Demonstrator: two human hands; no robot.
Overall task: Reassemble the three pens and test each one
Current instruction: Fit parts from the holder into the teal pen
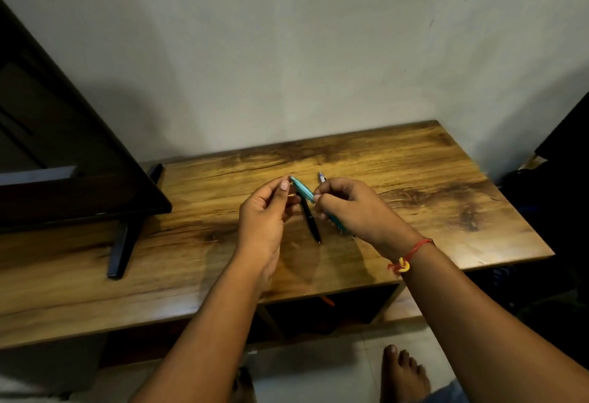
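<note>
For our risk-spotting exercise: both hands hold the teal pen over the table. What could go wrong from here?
The left hand pinches the teal pen only by its end, so it, or a loose part, could slip and fall. The black pen lies on the table beneath; a dropped piece might knock it rolling.

Two bare hands, the left hand [264, 211] and the right hand [353, 208], on bare forearms; just behind the right hand, round the wrist, a thin red thread bracelet [411, 254] tied in a yellow-and-red knot with short loose ends; far below the hands, a bare foot [404, 374]; beside it, blue-grey cloth [452, 393].
</note>
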